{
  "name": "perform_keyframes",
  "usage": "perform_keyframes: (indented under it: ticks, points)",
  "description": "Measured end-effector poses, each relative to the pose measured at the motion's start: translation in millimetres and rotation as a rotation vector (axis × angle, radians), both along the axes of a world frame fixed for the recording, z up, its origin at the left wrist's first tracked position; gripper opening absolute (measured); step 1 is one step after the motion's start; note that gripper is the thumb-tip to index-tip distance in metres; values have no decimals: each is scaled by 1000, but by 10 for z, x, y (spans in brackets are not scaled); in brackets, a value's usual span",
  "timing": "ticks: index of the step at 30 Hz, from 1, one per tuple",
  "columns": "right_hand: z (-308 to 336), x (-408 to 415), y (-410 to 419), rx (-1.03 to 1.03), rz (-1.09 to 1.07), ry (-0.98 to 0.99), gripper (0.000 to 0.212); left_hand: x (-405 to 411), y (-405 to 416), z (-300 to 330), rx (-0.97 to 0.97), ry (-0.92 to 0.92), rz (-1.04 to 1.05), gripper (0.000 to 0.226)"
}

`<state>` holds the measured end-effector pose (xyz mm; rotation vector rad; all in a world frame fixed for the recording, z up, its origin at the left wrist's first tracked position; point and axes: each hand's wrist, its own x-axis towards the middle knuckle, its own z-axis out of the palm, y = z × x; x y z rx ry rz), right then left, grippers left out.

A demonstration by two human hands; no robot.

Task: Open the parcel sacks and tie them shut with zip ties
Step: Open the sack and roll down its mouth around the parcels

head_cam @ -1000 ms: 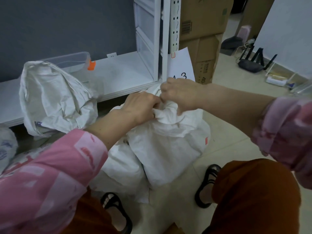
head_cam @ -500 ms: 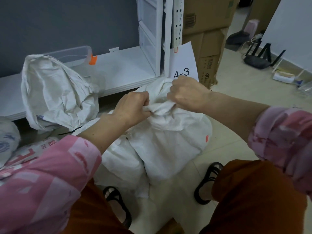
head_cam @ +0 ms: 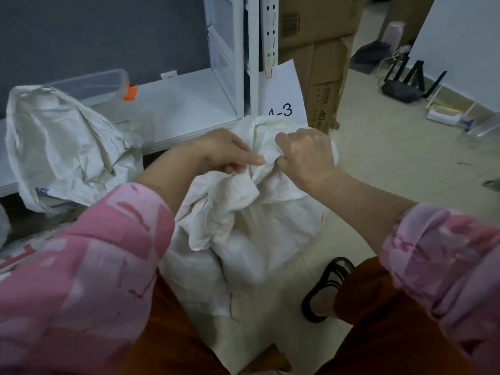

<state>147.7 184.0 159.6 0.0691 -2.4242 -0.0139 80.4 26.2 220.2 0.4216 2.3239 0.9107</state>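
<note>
The white parcel sack (head_cam: 243, 234) stands on the floor (head_cam: 392, 163) between the person's knees, and its gathered mouth is held at the top by both hands. The left hand (head_cam: 224, 152) is curled onto the bunched cloth from the left side, with the fabric pinched between thumb and fingers. The right hand (head_cam: 305, 155) is clenched as a fist on the same bunch from the right, its fingers wrapped round the cloth. The two grips sit just beside each other, almost touching, so neither hand is nearer the neck than the other.

The relation that matters lies below the grip: the body of the sack hangs straight down from the bunched mouth, and its long axis runs upright, from the hands toward the floor. The neck therefore runs crosswise between the two grips, with loose folds spilling beneath the left hand. No zip tie can be made out in either hand or near the neck. It is judged that the mouth is being worked, either loosened or gathered; which of the two cannot be told.

A second crumpled white sack (head_cam: 62, 147) rests well away to the left of the grip, against a low white shelf (head_cam: 186, 104).
</note>
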Motion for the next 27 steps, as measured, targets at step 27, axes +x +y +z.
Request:
perform_keyframes:
  ticks: [27]
  points:
    - [55, 343, 233, -1186, -108, -831, 23, 51, 194, -579, -234, 581, -313, 48]
